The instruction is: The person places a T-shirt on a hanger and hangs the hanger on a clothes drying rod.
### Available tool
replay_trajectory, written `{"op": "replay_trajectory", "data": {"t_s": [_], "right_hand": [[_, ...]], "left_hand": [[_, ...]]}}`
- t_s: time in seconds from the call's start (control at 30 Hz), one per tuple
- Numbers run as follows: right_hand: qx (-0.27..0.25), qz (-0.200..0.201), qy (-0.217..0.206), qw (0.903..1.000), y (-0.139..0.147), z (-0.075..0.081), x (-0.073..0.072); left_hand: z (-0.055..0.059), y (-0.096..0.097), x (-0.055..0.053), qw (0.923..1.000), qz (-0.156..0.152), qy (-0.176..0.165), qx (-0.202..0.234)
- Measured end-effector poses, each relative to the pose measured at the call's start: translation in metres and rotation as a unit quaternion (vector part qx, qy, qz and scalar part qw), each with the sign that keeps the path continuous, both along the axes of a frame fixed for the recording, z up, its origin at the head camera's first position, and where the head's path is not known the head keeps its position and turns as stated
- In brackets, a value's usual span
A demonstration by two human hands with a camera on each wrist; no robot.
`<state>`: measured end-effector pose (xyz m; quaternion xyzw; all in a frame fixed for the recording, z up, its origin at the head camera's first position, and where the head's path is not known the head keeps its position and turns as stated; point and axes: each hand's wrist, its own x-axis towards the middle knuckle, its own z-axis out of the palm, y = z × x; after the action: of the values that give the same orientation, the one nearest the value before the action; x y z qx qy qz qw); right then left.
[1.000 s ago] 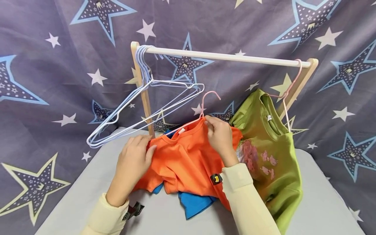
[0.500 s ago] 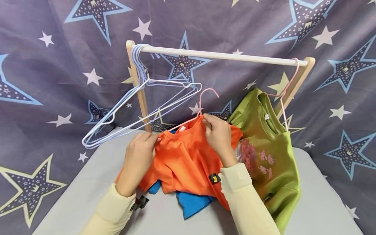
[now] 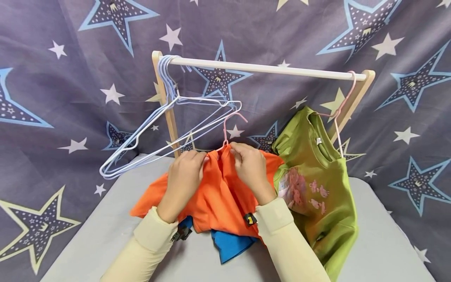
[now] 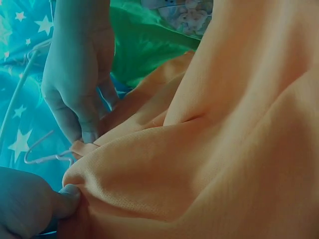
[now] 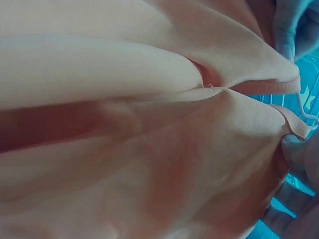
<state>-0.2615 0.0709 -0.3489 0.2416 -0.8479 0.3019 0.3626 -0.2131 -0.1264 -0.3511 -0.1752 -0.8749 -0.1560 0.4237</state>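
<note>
The orange shirt [image 3: 211,196] was bunched at the pink hanger [image 3: 225,132]

The left hand [image 3: 186,170] pinched the cloth at one side of the neckline [image 3: 214,156]; the right hand [image 3: 251,163] pinched the other side, just beside the hanger's stem. Whether either grip also caught the hanger's arms beneath the fabric could not be told. The shirt lay partly over a blue garment [image 3: 232,246] on the grey table [image 3: 380,235], below the rail [image 3: 267,68] and next to the green shirt [image 3: 338,184]. The hanger's top rose between the hands, apart from the rail.

Doing this well, it seemed, meant holding the gathered edges lightly, so the knit was not stretched, then smoothing them outward until both shoulders sat evenly. A grip let go too soon looked likely to let the soft folds slip, and the blue cloth might have been dragged along.
</note>
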Motion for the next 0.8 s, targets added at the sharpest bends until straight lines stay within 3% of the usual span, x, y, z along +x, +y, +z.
{"op": "replay_trajectory", "data": {"t_s": [0.23, 0.5, 0.8], "right_hand": [[-0.005, 0.017, -0.006, 0.9998, 0.002, -0.001, -0.003], [-0.001, 0.036, 0.005, 0.9993, 0.013, -0.001, -0.006], [0.005, 0.027, 0.008, 0.9996, 0.028, -0.010, -0.014]], "left_hand": [[0.003, 0.002, -0.001, 0.9997, 0.008, 0.001, 0.024], [0.004, -0.002, -0.001, 0.9978, 0.012, 0.038, 0.053], [0.005, -0.010, 0.001, 0.9964, 0.020, 0.052, 0.063]]}}
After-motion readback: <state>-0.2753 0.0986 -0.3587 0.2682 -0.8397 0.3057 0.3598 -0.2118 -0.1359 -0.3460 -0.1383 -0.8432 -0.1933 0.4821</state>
